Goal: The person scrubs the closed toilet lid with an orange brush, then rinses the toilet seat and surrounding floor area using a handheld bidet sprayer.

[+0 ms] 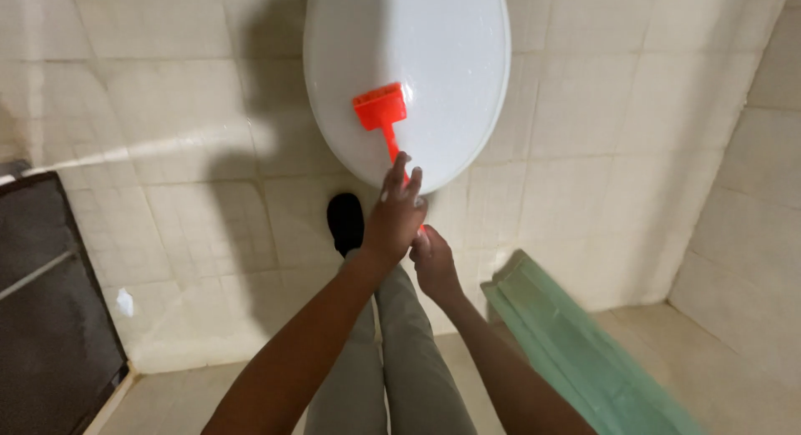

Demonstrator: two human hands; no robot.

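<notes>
Both hands grip the red brush (381, 110) by its handle, left hand (394, 218) above right hand (432, 264), bristles on the white toilet lid (450, 60).

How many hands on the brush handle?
2. The left hand grips the orange brush handle higher up, fingers partly lifted; the right hand holds the handle's lower end just below it. The brush head rests on the closed white toilet lid.
</notes>
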